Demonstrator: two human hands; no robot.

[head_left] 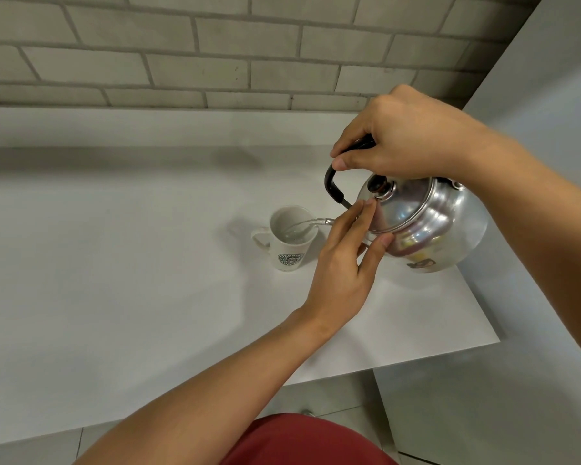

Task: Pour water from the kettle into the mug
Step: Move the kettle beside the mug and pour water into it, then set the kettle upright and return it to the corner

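Note:
A shiny steel kettle (426, 223) hangs tilted to the left above the white counter (114, 297). My right hand (403, 135) is closed around its black handle (332, 186). My left hand (342, 263) rests its fingertips against the lid's rim, just below the dark knob (378, 185), with the thumb under the rim. A thin stream of water (306, 224) runs from the spout, which my left hand mostly hides, into a white mug (287, 243) with a green logo. The mug stands upright, handle to the left, with water in its bottom.
A grey brick wall (215, 52) runs along the back of the counter. A white panel (550, 95) rises at the right. The counter's right edge (483, 313) lies just below the kettle, and its front edge is near my red-clothed body (309, 441).

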